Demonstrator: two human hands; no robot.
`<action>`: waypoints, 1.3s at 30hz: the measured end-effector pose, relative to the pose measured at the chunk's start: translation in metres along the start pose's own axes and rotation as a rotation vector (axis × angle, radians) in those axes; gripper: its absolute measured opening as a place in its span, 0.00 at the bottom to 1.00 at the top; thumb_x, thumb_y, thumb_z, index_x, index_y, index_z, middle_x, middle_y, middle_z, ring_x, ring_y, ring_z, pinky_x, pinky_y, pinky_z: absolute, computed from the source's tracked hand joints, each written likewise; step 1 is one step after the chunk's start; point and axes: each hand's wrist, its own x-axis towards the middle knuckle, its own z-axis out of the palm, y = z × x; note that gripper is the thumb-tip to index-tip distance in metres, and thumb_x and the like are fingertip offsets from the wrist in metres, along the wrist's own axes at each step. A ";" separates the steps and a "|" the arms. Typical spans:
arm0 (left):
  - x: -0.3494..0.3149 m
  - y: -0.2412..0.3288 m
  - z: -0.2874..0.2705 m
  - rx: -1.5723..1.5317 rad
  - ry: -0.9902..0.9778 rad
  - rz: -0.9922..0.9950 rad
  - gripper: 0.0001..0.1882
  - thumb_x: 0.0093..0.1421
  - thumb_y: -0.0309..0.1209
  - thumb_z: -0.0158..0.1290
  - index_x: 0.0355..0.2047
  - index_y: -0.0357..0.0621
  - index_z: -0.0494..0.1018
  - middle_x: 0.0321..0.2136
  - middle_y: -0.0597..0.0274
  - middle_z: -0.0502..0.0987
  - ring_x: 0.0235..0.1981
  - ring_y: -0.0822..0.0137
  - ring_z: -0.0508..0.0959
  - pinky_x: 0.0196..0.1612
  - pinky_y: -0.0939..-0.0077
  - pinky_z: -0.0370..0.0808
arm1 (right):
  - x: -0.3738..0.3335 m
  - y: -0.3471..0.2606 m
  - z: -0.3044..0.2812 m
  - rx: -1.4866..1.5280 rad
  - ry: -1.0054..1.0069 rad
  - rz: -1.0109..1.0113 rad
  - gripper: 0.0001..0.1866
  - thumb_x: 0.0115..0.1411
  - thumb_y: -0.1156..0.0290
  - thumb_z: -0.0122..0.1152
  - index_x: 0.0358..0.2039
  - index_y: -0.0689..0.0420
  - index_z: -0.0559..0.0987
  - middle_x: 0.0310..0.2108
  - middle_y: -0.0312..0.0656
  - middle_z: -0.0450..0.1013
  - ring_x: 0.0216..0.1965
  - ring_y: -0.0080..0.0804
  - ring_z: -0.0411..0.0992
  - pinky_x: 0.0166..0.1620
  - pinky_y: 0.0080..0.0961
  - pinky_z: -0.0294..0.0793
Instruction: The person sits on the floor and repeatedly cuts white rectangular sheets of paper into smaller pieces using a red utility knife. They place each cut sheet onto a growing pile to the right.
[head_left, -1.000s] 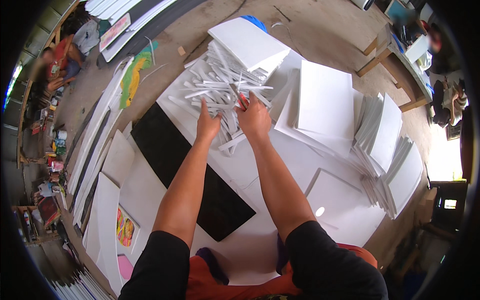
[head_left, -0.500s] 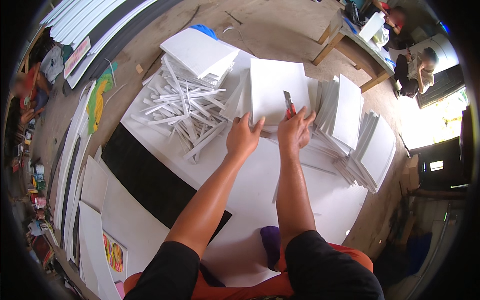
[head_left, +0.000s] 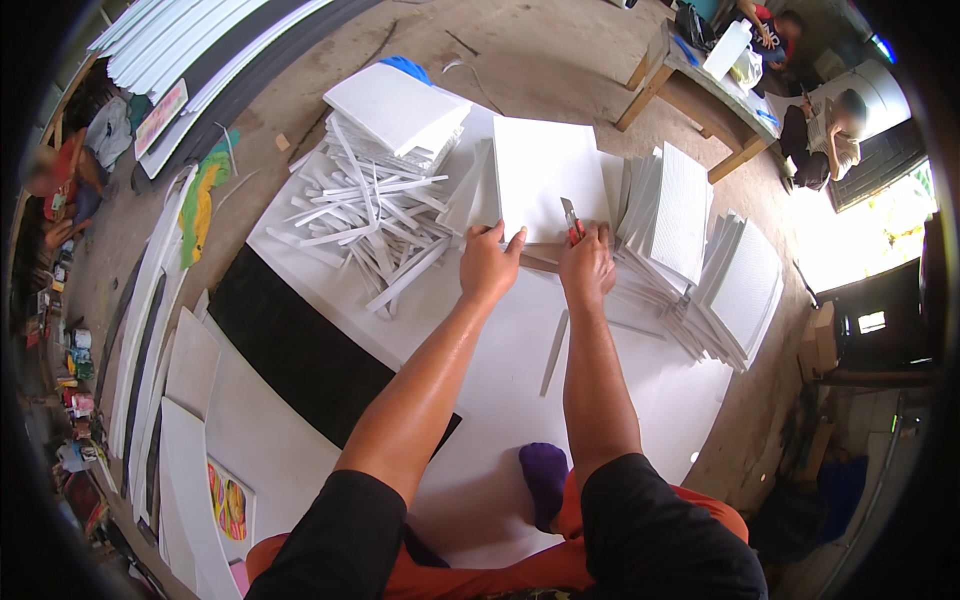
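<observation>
Head view: just above frame centre, the left hand (head_left: 487,268) is pressing flat, fingers spread, on a white panel's (head_left: 545,180) near edge, pinning it for cutting. Beside it, the right hand (head_left: 587,268) is gripping a cutter (head_left: 570,220), fingers closed, blade on that panel. Strips (head_left: 370,225) are piling at left.

Daylight is strong and even across my work floor. The doorway (head_left: 850,250) at right is blown out to white glare. Shadows under my forearms are soft. Centre is sharp; straight edges bow toward the rim, which falls off to black vignette.
</observation>
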 end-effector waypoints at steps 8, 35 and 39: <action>0.013 -0.005 0.004 -0.433 -0.024 -0.369 0.36 0.58 0.52 0.67 0.53 0.32 0.73 0.38 0.52 0.79 0.38 0.65 0.81 0.30 0.71 0.80 | -0.028 -0.012 -0.008 0.190 -0.043 -0.134 0.13 0.64 0.60 0.63 0.46 0.51 0.80 0.52 0.36 0.75 0.42 0.51 0.80 0.42 0.46 0.80; -0.142 -0.123 -0.256 -1.242 0.394 -0.217 0.32 0.66 0.24 0.57 0.69 0.39 0.62 0.57 0.52 0.75 0.55 0.60 0.78 0.56 0.58 0.78 | -0.091 -0.166 -0.006 1.091 -0.813 -0.178 0.15 0.59 0.65 0.71 0.25 0.63 0.79 0.18 0.31 0.68 0.20 0.19 0.62 0.25 0.24 0.62; -0.177 -0.178 -0.309 -1.333 0.325 -0.443 0.24 0.66 0.25 0.51 0.62 0.40 0.70 0.48 0.51 0.82 0.44 0.56 0.84 0.44 0.59 0.84 | -0.119 -0.192 -0.004 1.272 -0.890 -0.298 0.17 0.60 0.67 0.69 0.49 0.58 0.83 0.22 0.31 0.70 0.21 0.16 0.63 0.25 0.21 0.61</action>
